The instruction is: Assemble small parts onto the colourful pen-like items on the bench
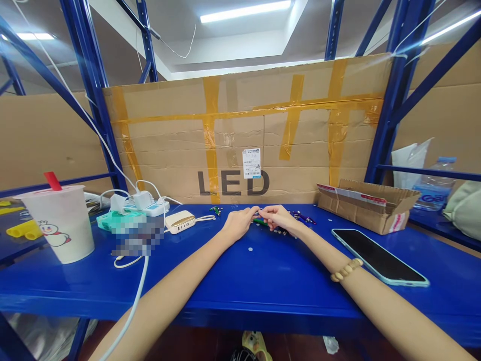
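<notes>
Over the blue steel bench (240, 281), left hand (238, 224) and right hand (278, 217) drawn into a narrow pinch, fingertips (261, 210) meeting, anything held too small to tell, with a green part (260, 222) just below, long axis crosswise, equally near both hands.

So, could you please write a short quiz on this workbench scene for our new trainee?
1. True or false: the smartphone lies on the blue bench, to the right of the right hand.
2. Which wrist wears the wooden bead bracelet, left or right?
3. What word is printed on the cardboard sheet behind the bench?

Key: 1. True. 2. Right. 3. LED.
</notes>
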Action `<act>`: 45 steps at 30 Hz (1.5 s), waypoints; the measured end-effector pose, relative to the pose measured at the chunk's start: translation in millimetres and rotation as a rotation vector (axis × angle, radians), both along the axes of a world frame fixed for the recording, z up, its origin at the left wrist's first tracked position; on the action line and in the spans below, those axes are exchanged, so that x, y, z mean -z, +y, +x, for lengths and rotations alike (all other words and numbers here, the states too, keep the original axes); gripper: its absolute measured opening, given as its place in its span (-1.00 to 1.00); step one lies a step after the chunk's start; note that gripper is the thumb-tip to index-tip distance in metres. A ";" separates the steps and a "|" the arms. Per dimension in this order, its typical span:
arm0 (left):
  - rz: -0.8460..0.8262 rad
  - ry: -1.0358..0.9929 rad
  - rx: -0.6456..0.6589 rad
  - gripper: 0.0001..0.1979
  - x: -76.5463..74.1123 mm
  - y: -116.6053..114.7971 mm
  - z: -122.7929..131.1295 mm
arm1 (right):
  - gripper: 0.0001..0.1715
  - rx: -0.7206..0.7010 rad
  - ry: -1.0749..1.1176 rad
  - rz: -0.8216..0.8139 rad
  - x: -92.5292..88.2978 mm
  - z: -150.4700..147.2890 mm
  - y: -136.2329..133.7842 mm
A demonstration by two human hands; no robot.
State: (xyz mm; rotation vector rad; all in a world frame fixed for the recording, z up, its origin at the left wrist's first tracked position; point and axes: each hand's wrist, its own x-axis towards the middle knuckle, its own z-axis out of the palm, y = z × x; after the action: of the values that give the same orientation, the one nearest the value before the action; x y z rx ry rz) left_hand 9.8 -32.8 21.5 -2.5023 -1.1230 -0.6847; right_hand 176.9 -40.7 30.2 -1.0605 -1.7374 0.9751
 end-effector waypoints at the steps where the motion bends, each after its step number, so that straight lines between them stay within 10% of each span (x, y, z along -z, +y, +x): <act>1: -0.010 -0.003 -0.016 -0.72 0.1 0.4 0.3 | -0.55 0.012 -0.019 0.033 2.1 0.4 1.8; 19: -0.137 -0.136 0.133 -0.75 5.9 14.3 -2.9 | -0.62 0.301 -0.348 0.525 4.0 7.7 10.6; 45: 0.065 0.094 0.090 -0.71 0.1 1.8 -2.9 | -0.63 0.150 -0.221 0.110 -2.5 3.6 -3.4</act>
State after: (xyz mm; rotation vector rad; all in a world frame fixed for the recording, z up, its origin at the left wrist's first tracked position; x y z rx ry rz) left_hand 6.9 -31.0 21.3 -2.5146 -0.9455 -0.6098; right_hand 180.5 -44.2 32.7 -1.2447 -1.8349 0.6820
